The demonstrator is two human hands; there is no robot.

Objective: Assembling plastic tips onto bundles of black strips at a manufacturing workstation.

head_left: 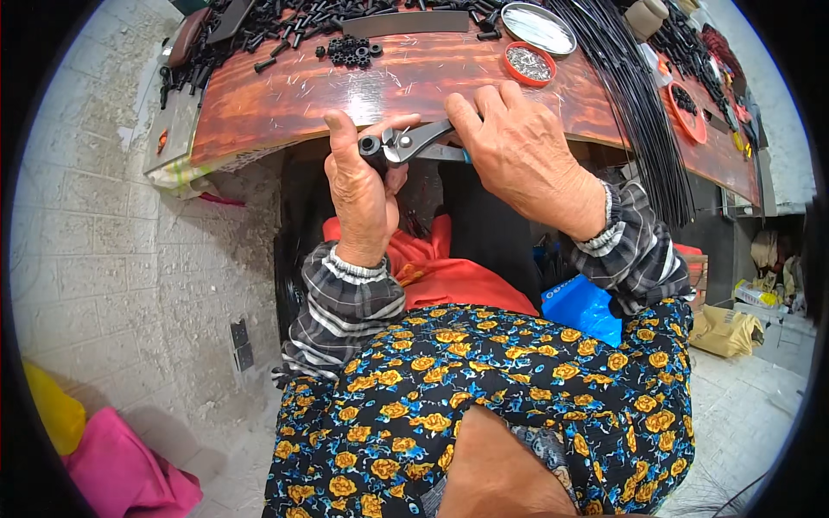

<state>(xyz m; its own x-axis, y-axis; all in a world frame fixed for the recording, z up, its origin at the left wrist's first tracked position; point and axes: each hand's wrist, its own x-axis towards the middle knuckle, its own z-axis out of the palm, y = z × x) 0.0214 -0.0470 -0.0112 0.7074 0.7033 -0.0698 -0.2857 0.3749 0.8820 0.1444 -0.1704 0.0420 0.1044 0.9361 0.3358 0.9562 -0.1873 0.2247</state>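
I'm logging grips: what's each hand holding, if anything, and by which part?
The right hand holds pliers by the handles. The left hand holds a small black part; its round end shows, but the exact hold is hidden.

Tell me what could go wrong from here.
The pliers in the right hand work close to the left hand, so a slip might pinch its fingers. The small black part is held near the table's front edge and could drop. The orange dish of metal bits, just beyond the right hand, might get knocked.
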